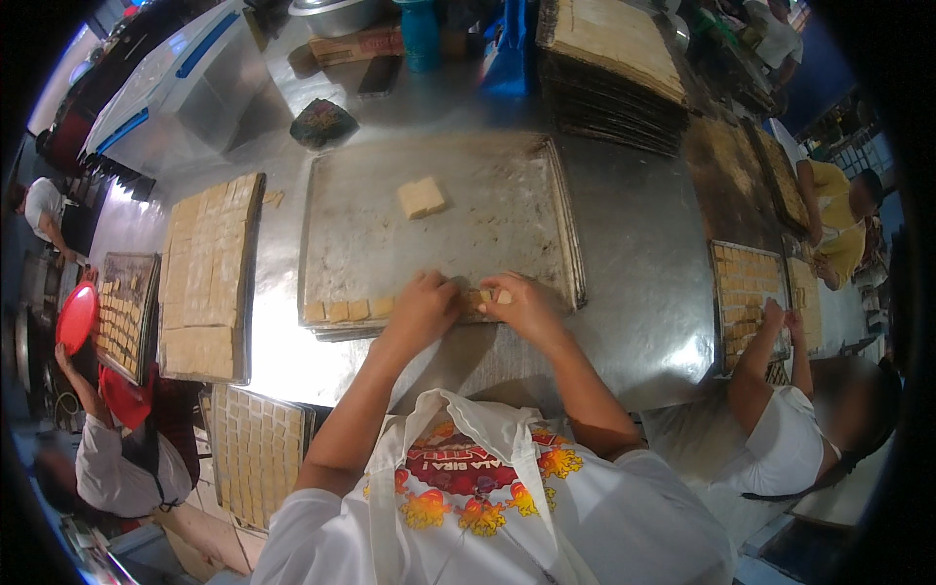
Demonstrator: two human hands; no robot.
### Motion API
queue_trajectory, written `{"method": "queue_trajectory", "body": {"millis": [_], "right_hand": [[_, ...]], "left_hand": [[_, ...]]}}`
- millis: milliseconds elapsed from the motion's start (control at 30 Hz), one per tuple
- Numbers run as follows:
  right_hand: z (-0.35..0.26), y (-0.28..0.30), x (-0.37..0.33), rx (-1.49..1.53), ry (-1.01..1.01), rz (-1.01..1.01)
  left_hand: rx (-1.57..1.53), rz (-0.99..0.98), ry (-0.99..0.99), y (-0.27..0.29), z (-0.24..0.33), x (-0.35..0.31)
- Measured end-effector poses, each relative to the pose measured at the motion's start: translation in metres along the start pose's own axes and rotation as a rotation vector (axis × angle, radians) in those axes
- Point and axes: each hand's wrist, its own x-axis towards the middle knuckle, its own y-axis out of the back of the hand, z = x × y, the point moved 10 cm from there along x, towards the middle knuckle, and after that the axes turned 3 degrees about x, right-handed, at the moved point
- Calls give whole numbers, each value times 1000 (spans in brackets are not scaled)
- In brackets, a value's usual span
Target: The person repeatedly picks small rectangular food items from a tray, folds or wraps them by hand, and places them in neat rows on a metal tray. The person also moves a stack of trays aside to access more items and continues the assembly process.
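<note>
A worn metal baking tray (492,229) lies in front of me on top of other trays. Small pale dough squares (358,309) form a row along its near edge. A small block of stacked dough squares (421,198) rests at the tray's upper middle. My right hand (519,304) pinches a few dough pieces (502,296) between thumb and fingers, low over the near edge. Just left of it, my left hand (426,302) bends over the same edge with curled fingers; whatever it holds is hidden.
Left of the tray lies a board of cut dough (210,253). Stacked trays (609,83) stand at the back right. A clear plastic bin (180,102), a dark bundle (323,124) and a teal bottle (419,37) sit farther back. Co-workers handle trays on both sides, one at a filled tray (746,288).
</note>
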Motion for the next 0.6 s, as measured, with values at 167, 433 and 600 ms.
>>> {"method": "queue_trajectory", "body": {"millis": [167, 433, 600], "right_hand": [[19, 0, -11, 1132, -177, -76], [22, 9, -26, 1087, -87, 6], [24, 24, -35, 852, -13, 159]], "left_hand": [[-326, 62, 54, 10, 11, 5], [-842, -44, 224, -24, 21, 24], [-866, -133, 284, -36, 25, 23]]}}
